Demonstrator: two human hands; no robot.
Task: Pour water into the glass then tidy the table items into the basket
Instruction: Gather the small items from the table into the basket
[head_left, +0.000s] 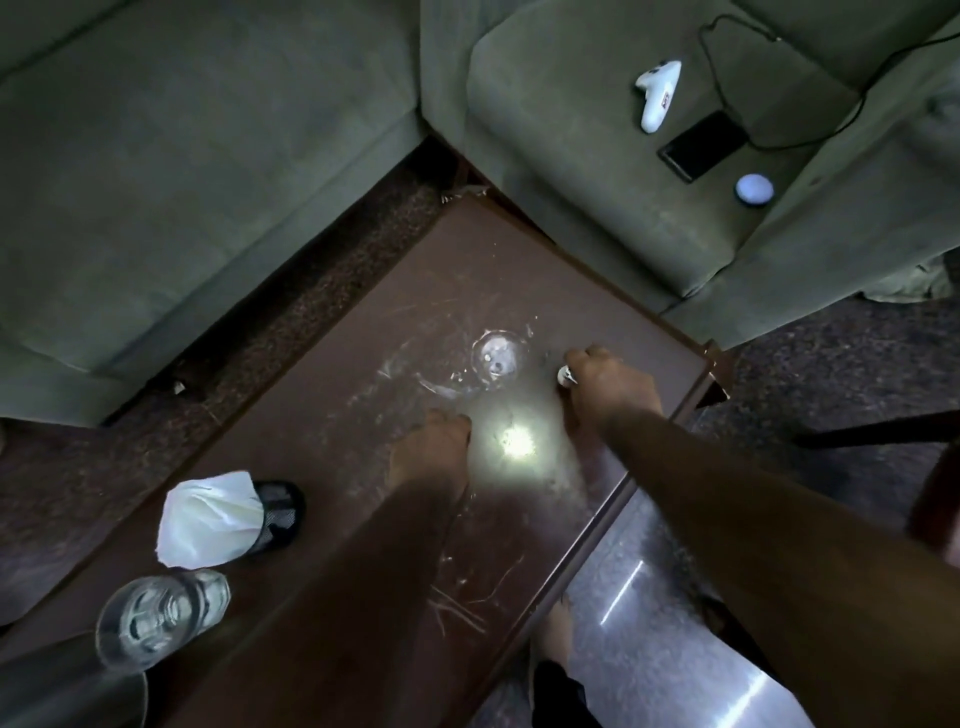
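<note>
A: Setting: dim room, green sofa (208, 182) on two sides of a low brown desk (363, 322), scratched top, bright glare patch at its middle. Landmark for this entry: the glare patch.

B: Item one?

A: Glass (496, 356), clear, upright on the desk just beyond the glare patch. Its water level cannot be told from above.

B: Item two?

A: Bottle (156, 618), clear, near the desk's edge, well to the left and nearer the viewer than the glare patch. It appears uncapped, with some water in it.

B: The basket?

A: Black mesh basket (278, 512), lying on its side between the bottle and the glare patch, a white tissue (208, 519) bunched at its mouth.

B: Hands?

A: Left hand (431, 441), fingers curled under, knuckles resting on the desk just left of the glare patch; nothing seen in it. Right hand (608, 387), just right of the glass, closed around a small white object (566, 374), possibly the bottle's cap; too small to be sure.

B: Progress?

A: Judgement only: pouring looks finished, since the bottle stands apart from the glass. Tidying is under way. The tissue is partly in; the small white object, bottle and glass remain outside the basket.

B: Off the desk?

A: Phone (704, 145), white controller (657, 96) and pale ball (754, 188) on the sofa, far beyond the glare patch.
</note>
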